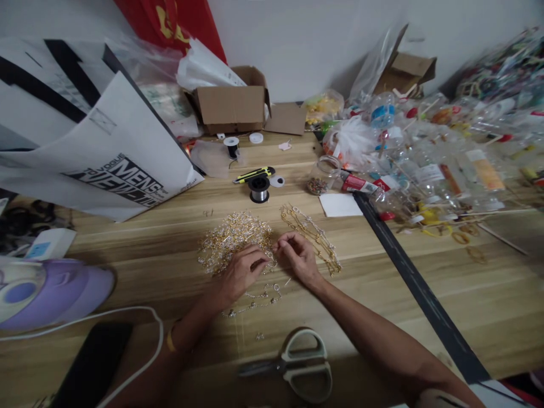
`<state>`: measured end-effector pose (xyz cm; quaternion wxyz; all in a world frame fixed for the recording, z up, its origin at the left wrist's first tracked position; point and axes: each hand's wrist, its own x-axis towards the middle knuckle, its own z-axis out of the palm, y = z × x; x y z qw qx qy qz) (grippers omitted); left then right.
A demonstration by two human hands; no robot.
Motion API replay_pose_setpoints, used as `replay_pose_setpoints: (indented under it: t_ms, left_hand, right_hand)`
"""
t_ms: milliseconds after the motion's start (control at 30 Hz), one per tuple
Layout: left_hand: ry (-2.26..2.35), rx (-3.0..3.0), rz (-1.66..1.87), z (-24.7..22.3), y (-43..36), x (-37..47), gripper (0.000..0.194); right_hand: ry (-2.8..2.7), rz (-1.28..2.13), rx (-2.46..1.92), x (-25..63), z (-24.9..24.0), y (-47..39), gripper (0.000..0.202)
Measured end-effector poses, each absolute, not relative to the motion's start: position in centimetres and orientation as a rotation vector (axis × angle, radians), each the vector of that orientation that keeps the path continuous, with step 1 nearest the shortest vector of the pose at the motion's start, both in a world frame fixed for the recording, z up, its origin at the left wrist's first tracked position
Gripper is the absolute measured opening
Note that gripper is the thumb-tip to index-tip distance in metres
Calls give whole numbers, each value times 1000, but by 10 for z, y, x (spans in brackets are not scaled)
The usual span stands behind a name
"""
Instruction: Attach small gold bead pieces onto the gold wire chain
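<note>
My left hand (245, 271) is closed in a pinch at the right edge of a heap of small gold and silver jewelry pieces (232, 235). My right hand (298, 258) also pinches, its fingertips close to those of the left. A small silvery piece shows between the hands, too tiny to name. Below them, a silver chain (253, 306) with dark beads and a ring lies on the wooden table (170, 260). To the right of my right hand, gold and silver chains (317, 238) are stretched out side by side.
Scissors (293, 365) lie near the front edge, with a dark phone (93, 362) at left. Behind the heap are a wire spool (259, 190), a yellow cutter knife (254, 174) and a jar of beads (321, 177). Plastic bottles (433, 175) crowd the right; a white bag (102, 147) stands left.
</note>
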<state>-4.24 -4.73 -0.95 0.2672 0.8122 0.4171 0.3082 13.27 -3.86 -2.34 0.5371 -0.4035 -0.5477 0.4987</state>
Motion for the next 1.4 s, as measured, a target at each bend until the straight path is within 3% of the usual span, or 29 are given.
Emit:
replay_pose_setpoints:
  t_ms: [367,600,1400]
  left_hand:
    - [1097,1562,811,-10,-43,-44,8]
    - [1067,1353,776,-3,-41,-47,20]
    - [1165,1765,807,-14,-41,-53,10]
  right_hand:
    - [-1171,1309,-968,133,-23,-36,26]
    - [-1130,1408,-884,133,-18,-37,23]
    - [-1122,1364,-876,133,0,-42,24]
